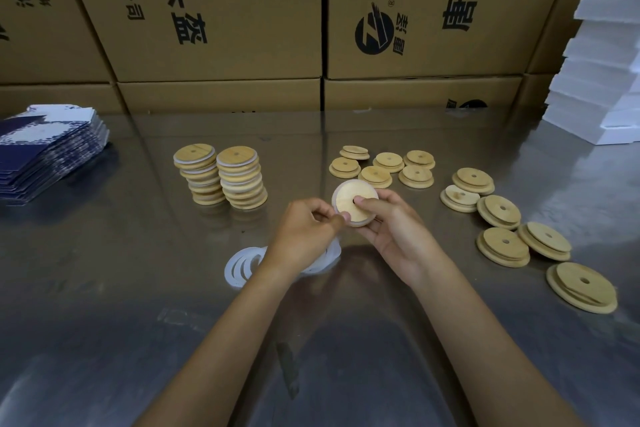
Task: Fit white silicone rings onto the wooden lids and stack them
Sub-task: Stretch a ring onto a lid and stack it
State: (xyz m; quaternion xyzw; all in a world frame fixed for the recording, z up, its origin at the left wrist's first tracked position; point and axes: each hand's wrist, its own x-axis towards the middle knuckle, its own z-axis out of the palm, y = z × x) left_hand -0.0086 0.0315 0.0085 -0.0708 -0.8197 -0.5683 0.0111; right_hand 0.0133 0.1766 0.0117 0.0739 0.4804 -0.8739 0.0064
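Hands are seen in the middle of the frame, above a shiny metal counter (104, 288). One wooden lid (353, 206) is held up between them. It is gripped by the right hand (391, 229), with the thumb laid across the top near the small hole and the fingers curled under it. A white silicone ring (335, 198) is fitted around the lid's edge. The ring's left edge is pinched by the left hand (304, 229), so that grip is closed on the ring.

More white rings (242, 265) are piled on the counter just below the left hand, partly hidden by the wrist.

Two stacks of finished lids (221, 175) are stood side by side, left of the middle. White rings can be seen between the wooden layers. Both stacks lean a little.

Loose lids without rings (384, 166) are spread flat on the counter, above and to the right of the hands. More of them (502, 218) are laid in a line running down to the lower right.

Blue and white flat packs (45, 152) are piled at the left edge. Big brown cardboard boxes (221, 10) with black printing are lined up behind the counter. White foam blocks (602, 62) are stacked at the upper right.
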